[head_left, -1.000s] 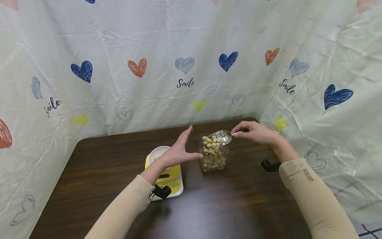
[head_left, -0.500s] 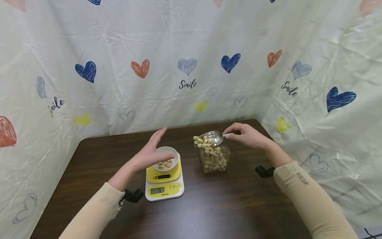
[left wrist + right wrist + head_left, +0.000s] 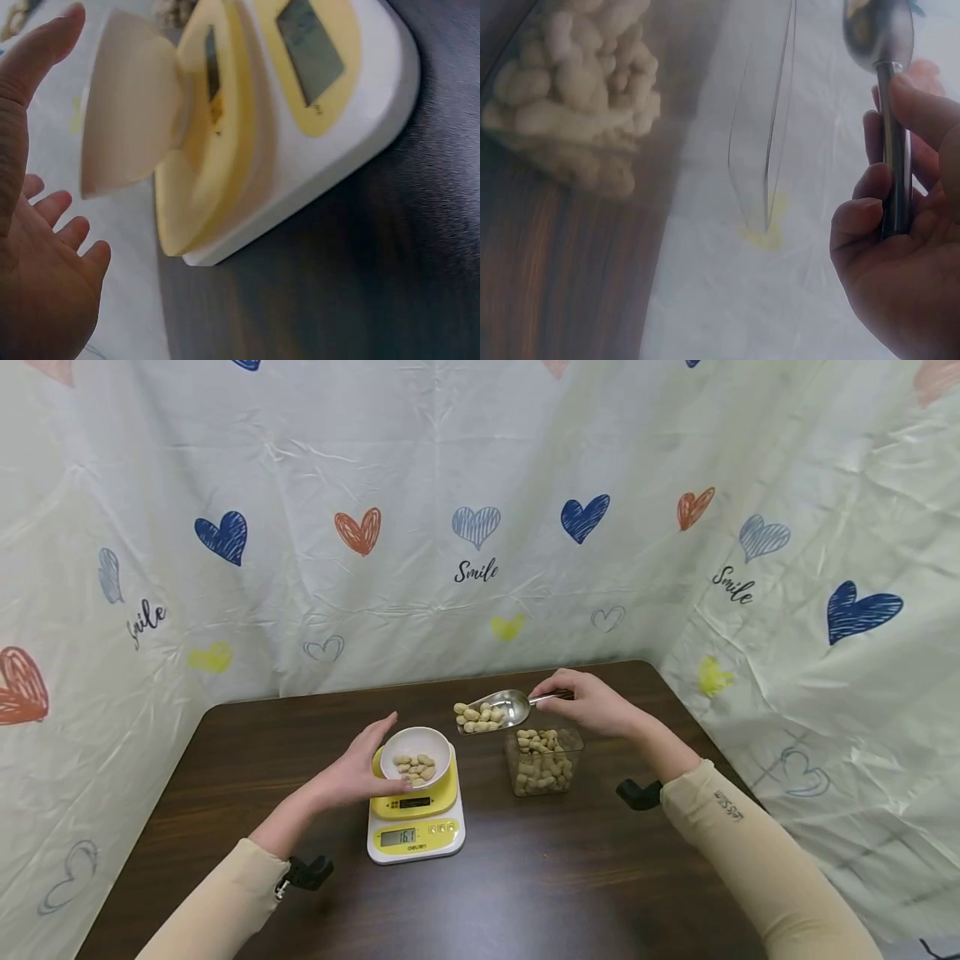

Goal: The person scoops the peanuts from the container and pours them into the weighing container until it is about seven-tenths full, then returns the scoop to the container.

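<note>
My right hand (image 3: 588, 703) grips the dark handle of a metal scoop (image 3: 514, 707); the right wrist view shows fingers and thumb round the handle (image 3: 894, 150). Peanuts (image 3: 477, 718) lie in the scoop, which is above the table between the bowl and the clear container. A white bowl (image 3: 412, 740) with several peanuts (image 3: 416, 768) stands on a yellow and white kitchen scale (image 3: 416, 841) that reads about 16.1. Beside the bowl, my left hand (image 3: 351, 778) has its thumb and fingers spread. Its thumb (image 3: 45, 49) is close to the rim; touching or not, I cannot tell.
A clear square container (image 3: 573, 743) of peanuts stands right of the scale, just below the scoop. The dark wooden table (image 3: 540, 893) reaches back to a white curtain (image 3: 405, 610) with hearts, which also hangs at both sides.
My right hand has carried the scoop of peanuts left, from over the container towards the bowl. My left hand has drawn back left to the bowl's side, uncovering the scale's display.
</note>
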